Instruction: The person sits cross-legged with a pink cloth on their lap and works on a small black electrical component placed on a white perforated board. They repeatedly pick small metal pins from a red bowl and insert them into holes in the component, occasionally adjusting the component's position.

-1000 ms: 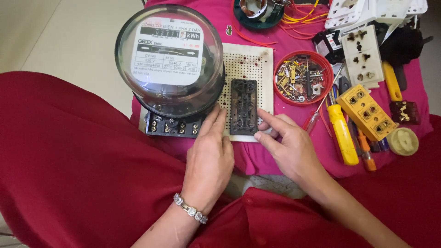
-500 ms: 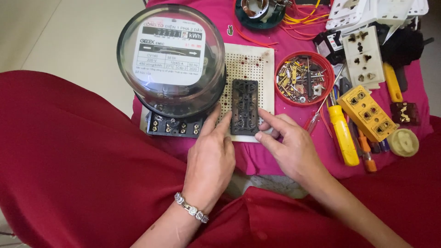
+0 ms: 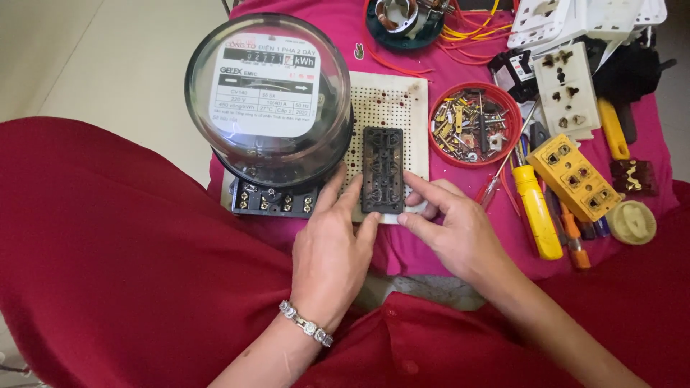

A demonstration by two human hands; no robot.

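You are at a makeshift electrical repair spot: electricity meter (image 3: 269, 108) upper left, sockets (image 3: 568, 90), screwdrivers (image 3: 535, 208) at right, pale floor (image 3: 108, 57).
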